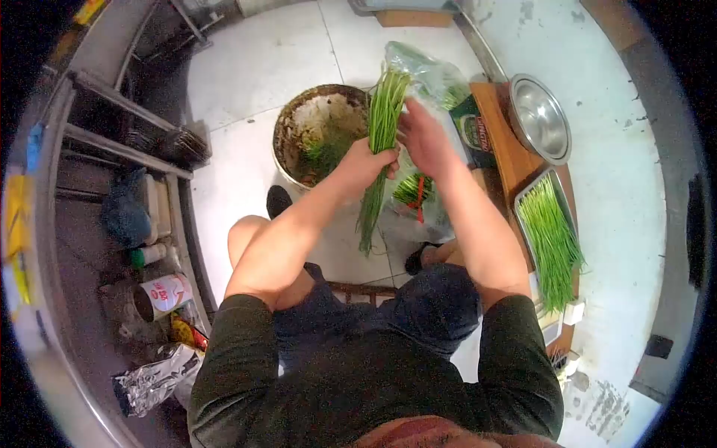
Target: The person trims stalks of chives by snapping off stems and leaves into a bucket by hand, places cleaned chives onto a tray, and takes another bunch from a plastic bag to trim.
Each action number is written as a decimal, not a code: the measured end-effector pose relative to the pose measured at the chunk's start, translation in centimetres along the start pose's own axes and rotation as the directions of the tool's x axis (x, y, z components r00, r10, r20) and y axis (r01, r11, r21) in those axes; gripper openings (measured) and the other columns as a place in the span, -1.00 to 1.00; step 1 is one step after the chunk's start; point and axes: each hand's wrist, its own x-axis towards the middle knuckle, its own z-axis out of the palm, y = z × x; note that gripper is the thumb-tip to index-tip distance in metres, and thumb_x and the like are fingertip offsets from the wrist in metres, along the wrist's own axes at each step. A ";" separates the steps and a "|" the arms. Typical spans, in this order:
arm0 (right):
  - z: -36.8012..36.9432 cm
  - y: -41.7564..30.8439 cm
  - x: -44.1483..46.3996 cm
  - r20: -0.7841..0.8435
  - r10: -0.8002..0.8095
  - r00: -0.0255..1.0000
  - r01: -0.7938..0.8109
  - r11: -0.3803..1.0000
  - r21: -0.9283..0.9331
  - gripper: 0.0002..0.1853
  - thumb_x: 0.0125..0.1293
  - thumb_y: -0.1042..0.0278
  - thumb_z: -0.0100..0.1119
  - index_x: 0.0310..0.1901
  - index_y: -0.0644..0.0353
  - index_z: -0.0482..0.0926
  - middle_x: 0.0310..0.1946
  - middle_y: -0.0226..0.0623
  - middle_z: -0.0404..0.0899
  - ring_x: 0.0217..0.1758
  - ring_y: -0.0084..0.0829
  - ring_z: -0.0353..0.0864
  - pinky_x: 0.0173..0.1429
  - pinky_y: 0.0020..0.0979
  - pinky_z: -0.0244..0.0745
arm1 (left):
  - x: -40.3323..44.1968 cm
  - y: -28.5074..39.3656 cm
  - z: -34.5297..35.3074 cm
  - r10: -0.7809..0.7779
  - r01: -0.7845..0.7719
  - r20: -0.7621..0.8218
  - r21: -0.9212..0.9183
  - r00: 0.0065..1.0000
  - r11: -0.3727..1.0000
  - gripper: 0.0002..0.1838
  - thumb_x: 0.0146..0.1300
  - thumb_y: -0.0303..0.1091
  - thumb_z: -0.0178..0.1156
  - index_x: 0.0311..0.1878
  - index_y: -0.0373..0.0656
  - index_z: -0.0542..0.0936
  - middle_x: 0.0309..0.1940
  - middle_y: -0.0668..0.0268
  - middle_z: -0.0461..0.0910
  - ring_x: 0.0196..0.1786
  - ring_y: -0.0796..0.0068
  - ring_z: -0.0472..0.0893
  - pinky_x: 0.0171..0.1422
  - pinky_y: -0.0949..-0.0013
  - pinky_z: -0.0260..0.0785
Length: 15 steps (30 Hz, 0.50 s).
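Observation:
My left hand [364,168] is wrapped round the middle of a bunch of long green stalks [386,112], which stands nearly upright in front of me. Close to its right side is my right hand [427,138], fingers extended and somewhat blurred, with nothing seen in it. Left of the bunch, a round bucket [281,142] with dirty inner walls has green scraps at its bottom. Below my right hand, more green stalks [409,190] tied with a red band rest on clear plastic. Another clear plastic bag [422,63] with greens lies behind.
On the right, a wooden surface [497,112] bears a steel bowl [539,119] and a tray [549,179] of green stalks [549,243]. A metal rack [123,153] stands left, near a white and red can [166,295] and crumpled foil [157,377]. A green box [470,133] is beyond my right hand.

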 end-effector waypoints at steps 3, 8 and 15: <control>-1.3 1.1 -0.9 0.198 0.137 0.970 -0.117 0.987 -0.111 -0.56 0.36 0.13 0.14 0.14 0.24 0.42 -0.15 -0.27 0.58 -0.23 -0.39 0.57 -0.25 -0.38 0.52 | -0.3 0.0 -0.1 -0.012 0.014 -0.041 0.029 0.999 0.999 -0.85 0.28 -0.35 0.19 -0.21 -0.24 0.52 -0.45 0.33 0.52 -0.41 0.50 0.49 -0.30 0.37 0.34; -1.0 3.3 -0.9 0.043 0.151 0.988 -0.145 0.981 -0.130 -0.69 0.30 0.34 0.20 0.01 0.30 0.47 -0.15 -0.11 0.62 -0.19 -0.22 0.70 -0.07 -0.27 0.61 | -0.8 -2.3 0.4 -0.107 0.108 0.154 0.008 0.982 0.994 -0.81 0.28 -0.32 0.17 -0.22 -0.27 0.56 -0.42 0.28 0.59 -0.36 0.46 0.56 -0.27 0.37 0.38; -1.4 3.8 0.4 0.101 0.164 0.981 -0.159 0.986 -0.058 -0.80 0.27 0.40 0.24 -0.14 0.30 0.54 -0.35 -0.21 0.63 -0.30 -0.33 0.67 -0.17 -0.34 0.61 | -0.1 1.9 -4.9 -0.370 0.296 -0.043 0.688 0.928 0.663 -0.55 0.34 0.00 0.14 -0.22 -0.30 0.63 -0.43 0.25 0.64 -0.30 0.56 0.61 -0.24 0.51 0.41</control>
